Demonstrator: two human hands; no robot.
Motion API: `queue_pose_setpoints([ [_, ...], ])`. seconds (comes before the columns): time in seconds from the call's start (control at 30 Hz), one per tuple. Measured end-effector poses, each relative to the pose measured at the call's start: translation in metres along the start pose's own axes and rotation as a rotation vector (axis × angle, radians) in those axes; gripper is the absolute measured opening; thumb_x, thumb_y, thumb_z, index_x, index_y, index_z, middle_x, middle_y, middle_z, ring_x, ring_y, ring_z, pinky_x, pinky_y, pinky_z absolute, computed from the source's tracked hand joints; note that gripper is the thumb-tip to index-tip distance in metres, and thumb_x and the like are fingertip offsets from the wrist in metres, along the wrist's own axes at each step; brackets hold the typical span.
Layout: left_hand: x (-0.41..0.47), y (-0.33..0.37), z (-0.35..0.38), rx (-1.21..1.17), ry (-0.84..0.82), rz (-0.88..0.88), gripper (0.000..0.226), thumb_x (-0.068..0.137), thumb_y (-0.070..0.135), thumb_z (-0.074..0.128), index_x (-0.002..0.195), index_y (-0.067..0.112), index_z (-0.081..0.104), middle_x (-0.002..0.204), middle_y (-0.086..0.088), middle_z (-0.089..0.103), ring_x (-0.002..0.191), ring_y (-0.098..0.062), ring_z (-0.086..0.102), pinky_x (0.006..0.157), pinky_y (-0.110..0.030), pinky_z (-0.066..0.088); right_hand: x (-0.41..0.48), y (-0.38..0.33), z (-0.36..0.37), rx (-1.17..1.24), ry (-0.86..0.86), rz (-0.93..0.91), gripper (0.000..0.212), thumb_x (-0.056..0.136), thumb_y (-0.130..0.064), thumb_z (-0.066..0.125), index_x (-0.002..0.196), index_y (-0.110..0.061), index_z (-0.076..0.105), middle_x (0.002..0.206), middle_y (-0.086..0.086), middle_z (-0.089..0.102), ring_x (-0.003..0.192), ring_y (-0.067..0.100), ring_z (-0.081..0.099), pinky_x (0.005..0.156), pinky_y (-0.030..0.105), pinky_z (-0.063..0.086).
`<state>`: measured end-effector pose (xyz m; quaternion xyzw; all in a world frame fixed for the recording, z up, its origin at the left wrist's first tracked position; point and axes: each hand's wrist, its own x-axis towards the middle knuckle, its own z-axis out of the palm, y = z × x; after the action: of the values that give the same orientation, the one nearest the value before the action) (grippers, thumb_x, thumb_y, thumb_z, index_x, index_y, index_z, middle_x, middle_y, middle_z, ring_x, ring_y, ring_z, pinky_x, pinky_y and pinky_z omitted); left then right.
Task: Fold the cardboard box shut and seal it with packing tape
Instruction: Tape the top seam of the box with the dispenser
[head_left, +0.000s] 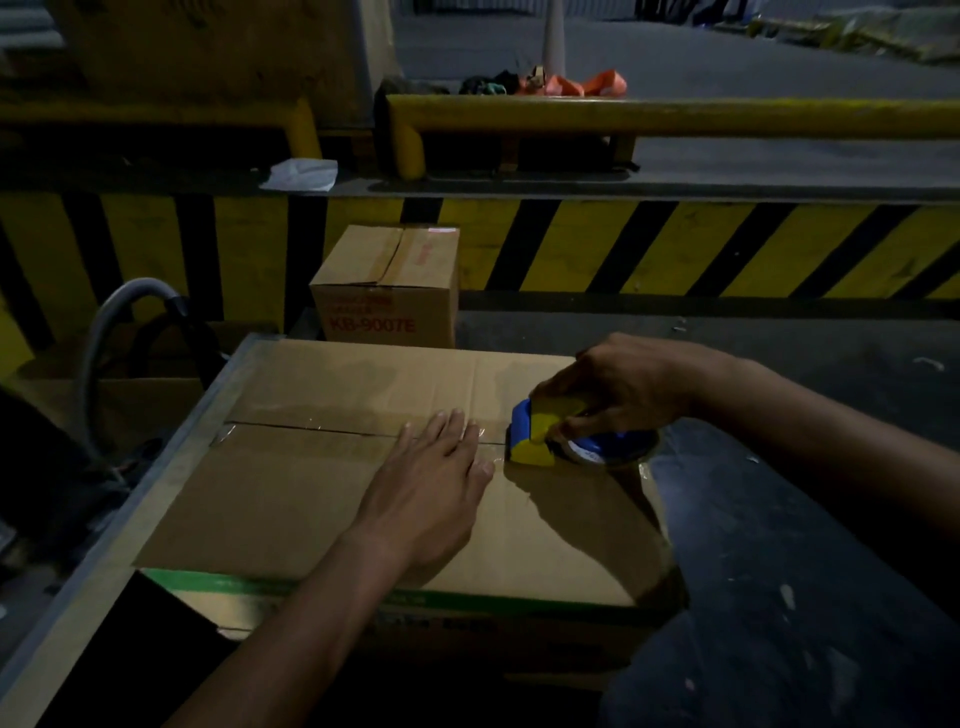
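Observation:
A large brown cardboard box (291, 499) lies in front of me with its top flaps folded flat and meeting at a centre seam. Clear tape glints along the left part of that seam. My left hand (431, 483) presses flat on the flaps, fingers spread over the seam. My right hand (613, 389) grips a blue and yellow tape dispenser (535, 434) with its roll of tape, held on the seam near the box's right edge, just right of my left fingertips.
A smaller closed carton (387, 288) stands behind the big box. A yellow and black striped barrier (649, 249) and a yellow rail (675, 117) run across the back. A grey hose (104, 332) curves at the left. Dark floor lies to the right.

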<state>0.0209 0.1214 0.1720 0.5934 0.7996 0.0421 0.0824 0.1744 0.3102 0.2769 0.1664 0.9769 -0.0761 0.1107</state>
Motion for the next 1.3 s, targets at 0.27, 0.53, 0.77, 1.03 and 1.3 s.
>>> queue_pose_setpoints([
  [0.27, -0.007, -0.003, -0.001, -0.022, -0.002, 0.007, 0.062, 0.104, 0.053, 0.005, 0.159, 0.026, 0.000, 0.166, 0.007, -0.007, 0.150, -0.005, -0.014, 0.125, -0.038, -0.002, -0.006, 0.003, -0.007, -0.008, -0.015, -0.025, 0.062, 0.088, -0.059, 0.056, 0.144, -0.035, 0.045, 0.126, -0.003, 0.065, 0.100, 0.015, 0.064, 0.084, 0.030, 0.054],
  [0.53, -0.007, 0.002, -0.007, 0.044, -0.049, -0.005, 0.061, 0.104, 0.049, 0.005, 0.159, 0.023, -0.005, 0.167, 0.003, -0.011, 0.152, -0.012, -0.014, 0.125, -0.044, -0.001, -0.040, 0.039, 0.001, -0.008, -0.013, 0.095, 0.061, 0.090, -0.056, 0.055, 0.146, -0.037, 0.041, 0.104, -0.013, 0.056, 0.078, 0.004, 0.058, 0.063, 0.013, 0.039],
  [0.77, 0.009, 0.046, 0.002, 0.052, -0.089, 0.060, 0.062, 0.104, 0.048, 0.005, 0.158, 0.021, -0.010, 0.166, -0.002, -0.014, 0.151, -0.019, -0.017, 0.124, -0.046, -0.004, -0.037, 0.040, 0.004, -0.010, -0.001, 0.034, 0.061, 0.089, -0.059, 0.053, 0.145, -0.038, 0.040, 0.136, -0.006, 0.056, 0.108, 0.009, 0.057, 0.081, 0.022, 0.045],
  [1.03, 0.009, 0.041, 0.008, -0.008, -0.032, 0.099, 0.061, 0.102, 0.057, 0.000, 0.157, 0.031, -0.010, 0.164, 0.009, -0.018, 0.148, -0.005, -0.022, 0.122, -0.035, -0.010, -0.044, 0.048, 0.001, 0.016, -0.014, 0.081, 0.063, 0.088, -0.059, 0.053, 0.146, -0.040, 0.038, 0.092, -0.024, 0.046, 0.074, 0.002, 0.053, 0.061, 0.014, 0.038],
  [1.3, 0.009, 0.043, 0.003, -0.023, -0.049, 0.112, 0.062, 0.103, 0.055, 0.003, 0.158, 0.029, -0.007, 0.165, 0.007, -0.015, 0.150, -0.007, -0.019, 0.124, -0.037, -0.006, -0.069, 0.075, 0.008, 0.067, 0.001, 0.137, 0.059, 0.087, -0.055, 0.059, 0.142, -0.037, 0.046, 0.101, -0.011, 0.064, 0.077, 0.004, 0.061, 0.059, 0.013, 0.041],
])
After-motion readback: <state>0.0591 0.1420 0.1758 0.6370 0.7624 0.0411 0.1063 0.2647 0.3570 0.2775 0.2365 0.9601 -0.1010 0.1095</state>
